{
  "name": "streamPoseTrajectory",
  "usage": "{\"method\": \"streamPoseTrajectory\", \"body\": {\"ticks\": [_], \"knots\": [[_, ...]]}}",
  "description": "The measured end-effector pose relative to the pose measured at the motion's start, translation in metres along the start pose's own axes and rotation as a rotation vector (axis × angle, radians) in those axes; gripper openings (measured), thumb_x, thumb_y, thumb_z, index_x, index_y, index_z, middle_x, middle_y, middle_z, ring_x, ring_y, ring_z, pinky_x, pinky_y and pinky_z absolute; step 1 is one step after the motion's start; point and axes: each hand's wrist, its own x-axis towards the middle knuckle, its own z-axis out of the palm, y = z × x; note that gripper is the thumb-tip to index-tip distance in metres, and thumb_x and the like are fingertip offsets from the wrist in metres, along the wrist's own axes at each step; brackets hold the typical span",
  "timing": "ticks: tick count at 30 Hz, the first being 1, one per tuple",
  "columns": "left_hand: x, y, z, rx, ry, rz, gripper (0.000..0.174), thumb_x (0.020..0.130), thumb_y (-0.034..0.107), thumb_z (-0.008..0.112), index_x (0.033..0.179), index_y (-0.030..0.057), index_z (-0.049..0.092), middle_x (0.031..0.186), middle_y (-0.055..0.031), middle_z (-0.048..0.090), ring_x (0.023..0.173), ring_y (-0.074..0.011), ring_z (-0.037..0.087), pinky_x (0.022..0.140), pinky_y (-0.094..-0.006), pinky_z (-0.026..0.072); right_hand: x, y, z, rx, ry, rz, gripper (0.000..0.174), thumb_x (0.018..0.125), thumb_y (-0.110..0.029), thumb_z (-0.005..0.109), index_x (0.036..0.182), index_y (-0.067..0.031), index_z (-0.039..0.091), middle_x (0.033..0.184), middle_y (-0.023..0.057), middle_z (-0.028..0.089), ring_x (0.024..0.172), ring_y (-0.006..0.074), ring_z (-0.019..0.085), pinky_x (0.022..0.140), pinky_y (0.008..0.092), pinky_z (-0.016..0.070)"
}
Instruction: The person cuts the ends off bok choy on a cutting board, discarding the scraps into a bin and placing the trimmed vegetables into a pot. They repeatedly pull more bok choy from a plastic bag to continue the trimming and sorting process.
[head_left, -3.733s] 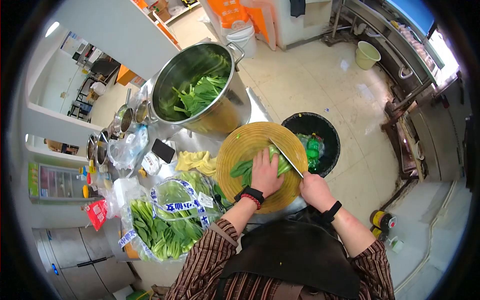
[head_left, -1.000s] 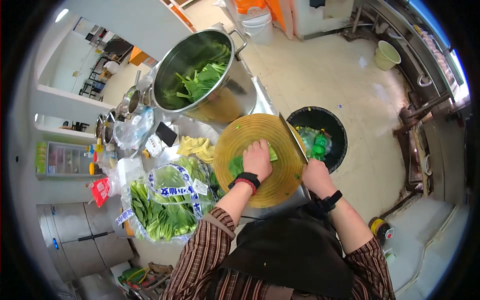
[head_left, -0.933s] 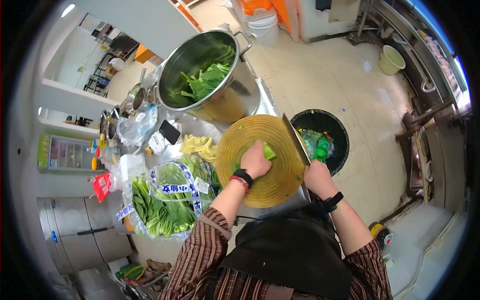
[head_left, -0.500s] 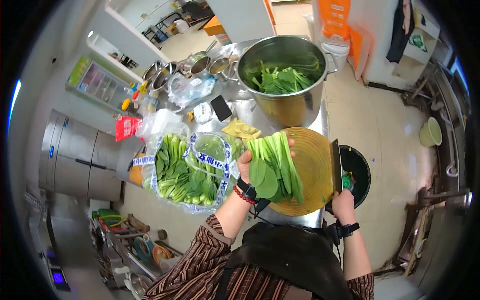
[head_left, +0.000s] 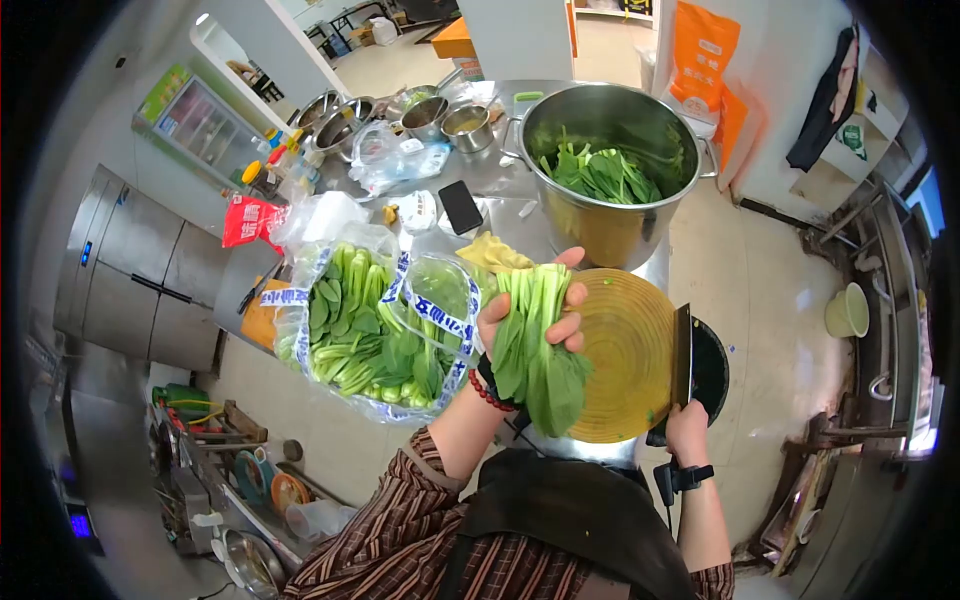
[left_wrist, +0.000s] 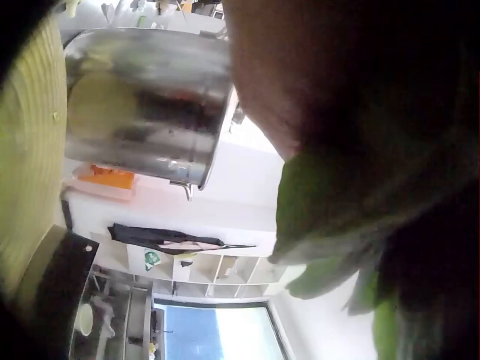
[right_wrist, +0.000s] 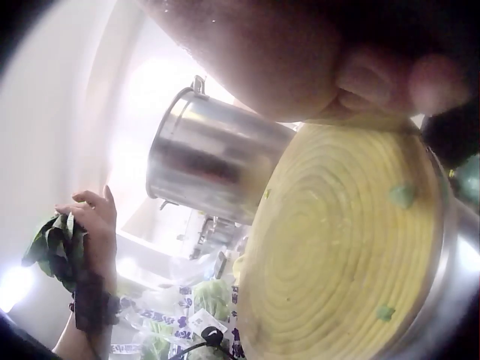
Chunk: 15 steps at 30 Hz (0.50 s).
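Note:
My left hand (head_left: 492, 320) grips a bunch of leafy greens (head_left: 545, 355), raised above the left side of the round chopping block (head_left: 635, 350). Pale stalks point up and dark leaves hang down. In the right wrist view the same hand (right_wrist: 97, 234) appears at far left with the leaves (right_wrist: 56, 244). My right hand (head_left: 687, 430) holds a cleaver (head_left: 684, 350) by its handle, the blade on edge along the block's right side. Small green scraps (right_wrist: 385, 312) lie on the block.
A large steel pot (head_left: 590, 225) with more greens (head_left: 605, 175) stands behind the block. To the left lies an open plastic bag (head_left: 465, 345) of greens. A yellow cloth (head_left: 495, 254), a phone (head_left: 461, 208) and several pans (head_left: 424, 118) are further back. A black bin (head_left: 712, 365) stands right of the block.
Earlier my left hand pressed the greens on the block beside the cleaver. It has since gathered and lifted them left, and the blade has moved to the block's right edge. The head view has turned left.

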Motion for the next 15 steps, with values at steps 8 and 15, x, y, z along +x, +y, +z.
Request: {"method": "streamPoseTrajectory", "body": {"ticks": [8,15], "knots": [[0.063,0.109,0.059,1.158,0.328,0.084,0.061,0.083,0.009,0.070,0.139,-0.0053,0.050,0.096,-0.0139,0.067,0.072,-0.0225,0.068,0.069,-0.0370,0.0572,-0.008,-0.012,-0.004,-0.010,0.005,0.016,0.026,0.097,-0.011,0.057,0.096,0.0136,0.064,0.079,0.0291,0.070,0.064,0.0397,0.072,0.055,0.0468,0.0572],[0.201,0.150,0.072,2.341,0.427,0.618,0.053,0.079,0.010,0.073,0.128,0.0013,0.054,0.102,-0.0181,0.071,0.096,-0.0307,0.072,0.086,-0.0407,0.0573,0.006,0.015,0.012,-0.050,0.063,-0.057,0.024,0.094,-0.013,0.059,0.092,0.0095,0.068,0.092,0.0345,0.069,0.093,0.0500,0.068,0.084,0.0550,0.0550]]}}
